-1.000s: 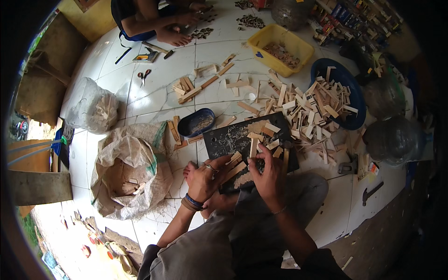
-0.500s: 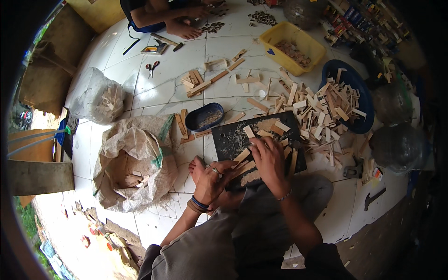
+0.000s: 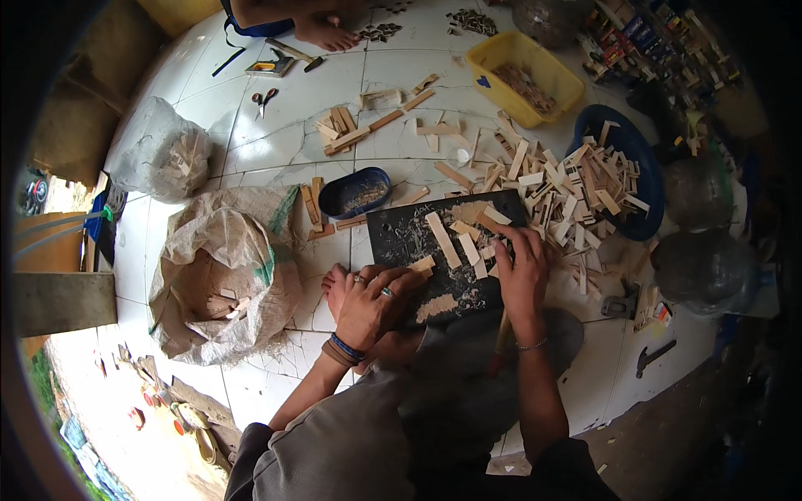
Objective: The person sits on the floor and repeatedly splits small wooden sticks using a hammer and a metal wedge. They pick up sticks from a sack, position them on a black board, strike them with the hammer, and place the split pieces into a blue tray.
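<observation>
The left hand bends at the left of the board, the right hand curves over its right; what they pinch, I cannot tell. Strips lie between, perhaps being arranged, so the next move calls for careful grip. I count one board, one dish, strips too many.

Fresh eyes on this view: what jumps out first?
Probably the heap of wood strips, in and beside the blue basin at right. Then the black board before the person, left hand over its left side, right hand over its right. The open sack stands at left, wood scraps inside.
</observation>
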The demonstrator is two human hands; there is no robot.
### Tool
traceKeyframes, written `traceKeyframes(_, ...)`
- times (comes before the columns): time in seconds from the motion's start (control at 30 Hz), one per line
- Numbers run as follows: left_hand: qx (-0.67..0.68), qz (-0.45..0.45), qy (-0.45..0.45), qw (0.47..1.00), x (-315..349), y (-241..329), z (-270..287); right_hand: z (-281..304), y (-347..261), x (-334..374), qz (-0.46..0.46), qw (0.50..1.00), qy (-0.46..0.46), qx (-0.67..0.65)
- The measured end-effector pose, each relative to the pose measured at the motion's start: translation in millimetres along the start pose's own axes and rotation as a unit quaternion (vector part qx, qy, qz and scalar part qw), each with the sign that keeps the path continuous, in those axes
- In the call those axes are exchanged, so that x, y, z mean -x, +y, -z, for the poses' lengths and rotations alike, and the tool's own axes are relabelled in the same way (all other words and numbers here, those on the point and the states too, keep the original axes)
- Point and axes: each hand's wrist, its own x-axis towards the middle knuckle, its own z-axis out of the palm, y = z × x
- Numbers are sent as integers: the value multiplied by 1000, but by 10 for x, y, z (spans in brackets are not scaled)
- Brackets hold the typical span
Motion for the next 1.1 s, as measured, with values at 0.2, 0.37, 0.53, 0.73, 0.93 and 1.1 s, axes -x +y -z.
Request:
traceKeyframes(0.2,-31,-4,26,999,-43,7,9,234,162,97,26,999,-28,33)
traceKeyframes(0.37,-25,-36,43,998,-46,-2,-21,267,136,204,36,994,-95,35)
traceKeyframes(0.53,-47,-56,-27,997,-9,-48,22,208,41,238,70,989,-122,34)
traceKeyframes(0.73,13,-114,-7,993,-77,19,-16,110,-95,220,30,993,-107,45)
traceKeyframes(0.93,78,-96,-37,992,-153,16,-74,67,22,-22,24,996,-56,64)
traceKeyframes(1.1,81,-106,0,991,-204,65,-96,-77,160,-269,18,994,-43,100)
